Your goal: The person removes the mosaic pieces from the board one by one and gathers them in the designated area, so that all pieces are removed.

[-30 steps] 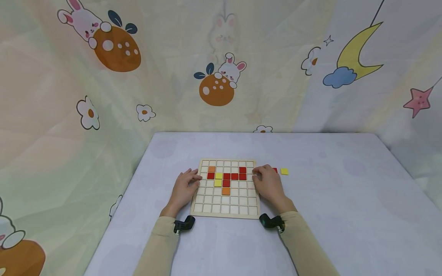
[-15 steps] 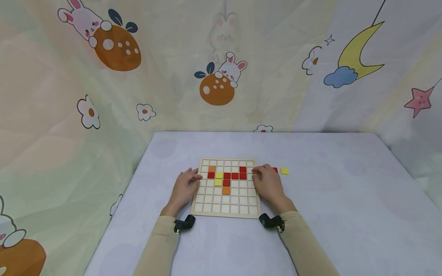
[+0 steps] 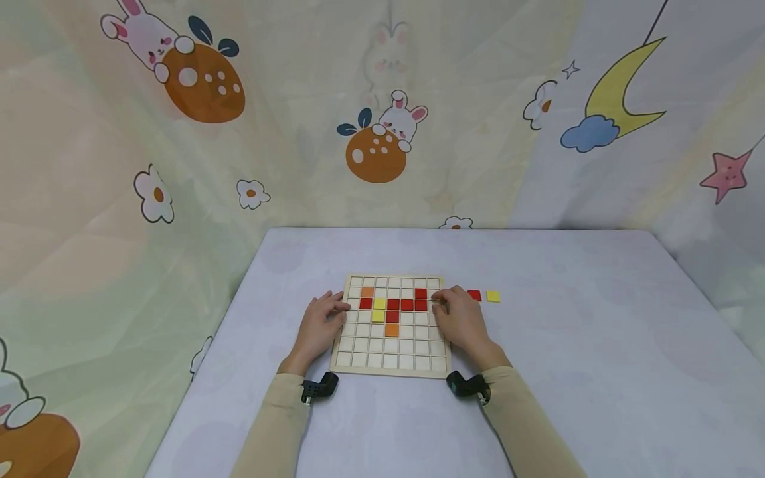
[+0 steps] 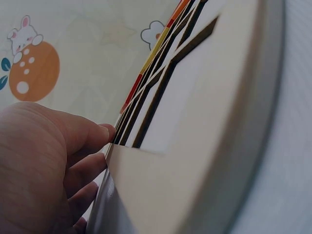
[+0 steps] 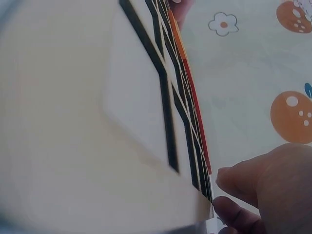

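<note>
A square wooden grid board [image 3: 390,376] lies on the table, with red, orange and yellow square tiles in some of its cells. Beside its left edge is my left hand [image 3: 319,328], its fingertips touching the frame; the left wrist view shows the fingers [image 4: 87,173] along the board's side. My right hand [image 3: 465,324] is over the right edge of the board near the far corner. In the right wrist view its thumb and finger are apart, with nothing visible between them. Just beyond that hand lie a loose red tile [image 3: 475,295] and a yellow tile [image 3: 493,296].
A pale cloth covers the table [image 3: 597,372]. Behind it hangs a backdrop [image 3: 490,60] printed with rabbits, flowers and a moon. Each wrist wears a small black camera, one [image 3: 321,386] at the left and another [image 3: 468,386] at the right.
My right hand has shifted slightly left over the board's edge, so more of the loose red tile shows. The left hand and the tiles on the board stay put.
</note>
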Action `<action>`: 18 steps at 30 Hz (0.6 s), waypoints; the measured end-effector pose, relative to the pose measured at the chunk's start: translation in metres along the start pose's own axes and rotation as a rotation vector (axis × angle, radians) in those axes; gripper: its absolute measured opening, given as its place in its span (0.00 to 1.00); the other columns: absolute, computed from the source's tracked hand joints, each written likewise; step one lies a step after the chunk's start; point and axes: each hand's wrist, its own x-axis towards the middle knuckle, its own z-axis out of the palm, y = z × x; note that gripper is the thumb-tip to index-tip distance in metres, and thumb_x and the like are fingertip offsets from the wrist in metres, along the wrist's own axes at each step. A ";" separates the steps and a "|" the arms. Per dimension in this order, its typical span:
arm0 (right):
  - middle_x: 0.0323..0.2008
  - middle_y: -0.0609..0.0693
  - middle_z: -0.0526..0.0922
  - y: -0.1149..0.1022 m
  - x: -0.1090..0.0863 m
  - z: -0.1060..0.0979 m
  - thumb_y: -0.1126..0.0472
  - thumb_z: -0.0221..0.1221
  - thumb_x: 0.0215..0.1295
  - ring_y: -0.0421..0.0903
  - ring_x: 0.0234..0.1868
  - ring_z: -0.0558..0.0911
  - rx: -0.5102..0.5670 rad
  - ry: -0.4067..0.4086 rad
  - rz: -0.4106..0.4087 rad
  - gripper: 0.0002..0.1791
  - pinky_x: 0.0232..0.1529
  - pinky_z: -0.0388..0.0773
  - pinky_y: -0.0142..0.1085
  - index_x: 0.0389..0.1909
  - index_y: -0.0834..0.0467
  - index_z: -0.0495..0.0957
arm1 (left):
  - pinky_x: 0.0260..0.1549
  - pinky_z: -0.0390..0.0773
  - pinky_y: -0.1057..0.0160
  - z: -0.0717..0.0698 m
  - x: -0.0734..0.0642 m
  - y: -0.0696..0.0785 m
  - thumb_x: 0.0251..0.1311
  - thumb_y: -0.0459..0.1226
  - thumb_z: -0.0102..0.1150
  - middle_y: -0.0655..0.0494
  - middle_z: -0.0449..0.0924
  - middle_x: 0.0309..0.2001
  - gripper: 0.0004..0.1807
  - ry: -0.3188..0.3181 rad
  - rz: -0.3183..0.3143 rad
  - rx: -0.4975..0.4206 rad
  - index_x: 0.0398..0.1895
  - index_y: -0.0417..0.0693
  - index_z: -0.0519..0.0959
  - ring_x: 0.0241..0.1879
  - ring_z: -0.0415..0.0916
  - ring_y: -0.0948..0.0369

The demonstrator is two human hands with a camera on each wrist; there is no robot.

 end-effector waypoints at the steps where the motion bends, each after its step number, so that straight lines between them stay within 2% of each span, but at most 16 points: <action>1: 0.45 0.54 0.78 0.000 0.000 0.000 0.58 0.59 0.65 0.50 0.43 0.76 -0.001 0.000 0.000 0.13 0.45 0.77 0.45 0.49 0.56 0.82 | 0.74 0.42 0.52 0.000 0.000 0.000 0.64 0.34 0.57 0.50 0.71 0.66 0.09 -0.002 -0.003 0.000 0.43 0.49 0.84 0.72 0.57 0.51; 10: 0.44 0.52 0.79 -0.006 -0.003 0.002 0.58 0.60 0.64 0.48 0.44 0.76 0.006 -0.007 -0.004 0.14 0.45 0.78 0.42 0.50 0.55 0.82 | 0.74 0.42 0.50 0.000 0.000 0.001 0.64 0.32 0.58 0.48 0.72 0.65 0.08 0.005 0.009 -0.017 0.43 0.47 0.84 0.72 0.58 0.50; 18: 0.41 0.51 0.79 -0.008 -0.004 0.005 0.58 0.61 0.64 0.48 0.41 0.75 0.004 0.003 -0.037 0.12 0.43 0.78 0.40 0.46 0.56 0.83 | 0.74 0.41 0.51 -0.001 0.000 0.001 0.64 0.33 0.58 0.49 0.72 0.66 0.08 -0.002 0.005 -0.020 0.44 0.47 0.84 0.72 0.57 0.51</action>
